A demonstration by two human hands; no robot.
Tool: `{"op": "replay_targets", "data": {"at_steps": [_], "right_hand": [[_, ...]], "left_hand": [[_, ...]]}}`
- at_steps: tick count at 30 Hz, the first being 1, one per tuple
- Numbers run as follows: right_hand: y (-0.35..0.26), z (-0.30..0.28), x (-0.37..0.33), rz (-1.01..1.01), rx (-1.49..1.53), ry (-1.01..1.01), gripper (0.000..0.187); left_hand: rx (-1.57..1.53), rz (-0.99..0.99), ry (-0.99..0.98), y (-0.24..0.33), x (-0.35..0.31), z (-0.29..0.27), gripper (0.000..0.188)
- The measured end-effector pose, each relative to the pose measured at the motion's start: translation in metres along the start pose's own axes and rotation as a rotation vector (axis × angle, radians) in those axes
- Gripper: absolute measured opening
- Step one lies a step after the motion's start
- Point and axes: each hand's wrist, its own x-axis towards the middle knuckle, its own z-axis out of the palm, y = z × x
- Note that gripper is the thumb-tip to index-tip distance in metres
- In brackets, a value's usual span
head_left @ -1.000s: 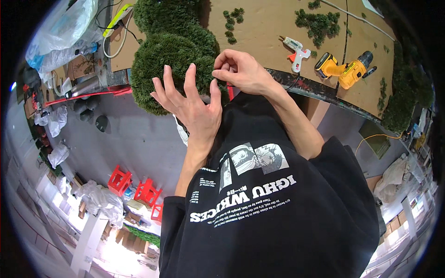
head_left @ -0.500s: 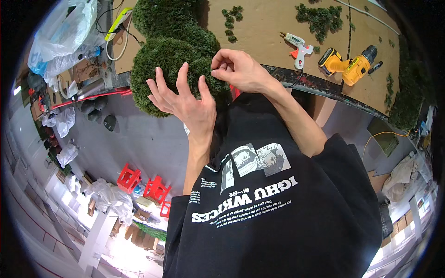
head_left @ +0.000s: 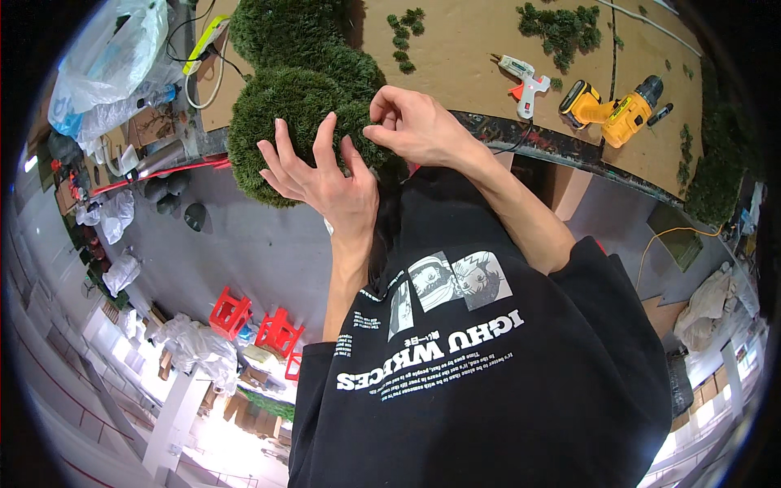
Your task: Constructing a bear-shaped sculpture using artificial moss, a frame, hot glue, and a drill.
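A rounded clump of dense green artificial foliage (head_left: 281, 106) hangs over the table's near edge. My left hand (head_left: 329, 175) lies against its near side, fingers spread and slightly bent, holding nothing. To its right my right hand (head_left: 419, 126) is closed, thumb and index finger brought together at the foliage's right side. Whatever may be in that pinch is too small or hidden to make out. Small green sprigs (head_left: 400, 37) lie on the cardboard-covered table (head_left: 464, 49) beyond my right hand.
On the table to the right are a white and orange glue gun (head_left: 523, 85), a yellow cordless drill (head_left: 618, 112) and a pile of green sprigs (head_left: 561, 34). A yellow-green power strip (head_left: 205, 45) and clear plastic bags (head_left: 114, 57) lie at the left. Red stools (head_left: 277, 329) stand on the floor.
My right thumb and fingertips have shifted slightly left over the foliage. My left fingers have moved a little, still spread against the clump.
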Motion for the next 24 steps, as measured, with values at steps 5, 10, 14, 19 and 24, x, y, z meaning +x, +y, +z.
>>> {"op": "replay_targets", "data": {"at_steps": [5,10,14,19,24], "right_hand": [[-0.0118,-0.0024,-0.0019,0.041,-0.046,-0.024,0.037],[-0.0071,0.0018,0.0,0.017,-0.094,0.005,0.038],[-0.0116,0.0032,-0.0003,0.03,-0.108,0.018,0.034],[-0.006,0.0024,0.0012,0.041,-0.052,-0.005,0.032],[-0.005,0.0025,0.0015,0.036,-0.05,-0.031,0.032]], "left_hand": [[-0.012,-0.024,0.013,-0.0001,-0.0005,0.0018,0.043],[-0.022,-0.03,-0.002,0.0006,-0.0006,0.0011,0.038],[-0.031,-0.032,0.0,-0.0022,-0.0018,0.0007,0.036],[-0.035,-0.028,-0.025,-0.0047,-0.0025,-0.0005,0.034],[-0.029,-0.025,-0.042,-0.0075,-0.004,-0.0011,0.033]]}}
